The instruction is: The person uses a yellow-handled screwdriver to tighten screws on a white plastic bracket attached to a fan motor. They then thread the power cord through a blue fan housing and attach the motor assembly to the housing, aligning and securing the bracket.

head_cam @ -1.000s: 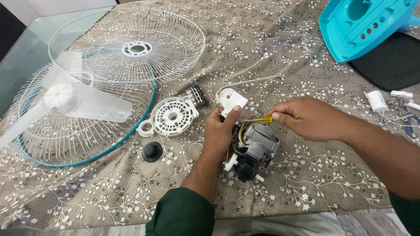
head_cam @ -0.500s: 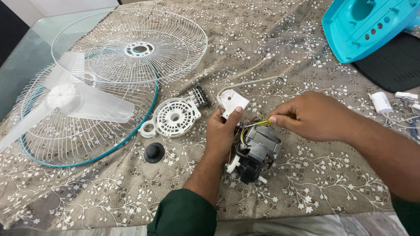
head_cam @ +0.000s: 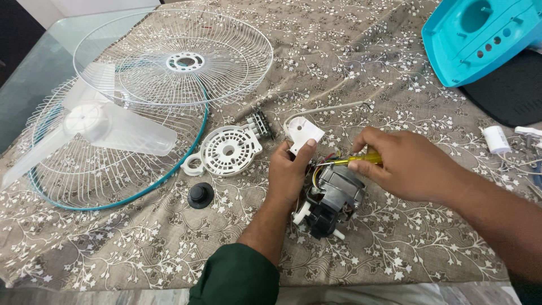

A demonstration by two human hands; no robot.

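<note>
A grey and black fan motor (head_cam: 330,197) with coloured wires lies on the patterned tablecloth (head_cam: 395,237) near the front edge. My left hand (head_cam: 289,172) grips a white plastic bracket (head_cam: 304,133) at the motor's upper left, thumb pressed on it. My right hand (head_cam: 403,164) holds a yellow-handled screwdriver (head_cam: 361,160), its tip pointing left into the wires at the top of the motor. A white cable (head_cam: 324,108) runs up from the bracket.
A white vented motor cover (head_cam: 226,150) and a black round knob (head_cam: 200,195) lie to the left. Two white wire fan guards (head_cam: 169,62) and a clear fan blade (head_cam: 107,130) fill the left side. A turquoise fan base (head_cam: 485,34), a white capacitor (head_cam: 497,138) sit at right.
My right hand has shifted slightly down and right, exposing more of the screwdriver's yellow handle. My left hand stays on the bracket and the motor has not moved.
</note>
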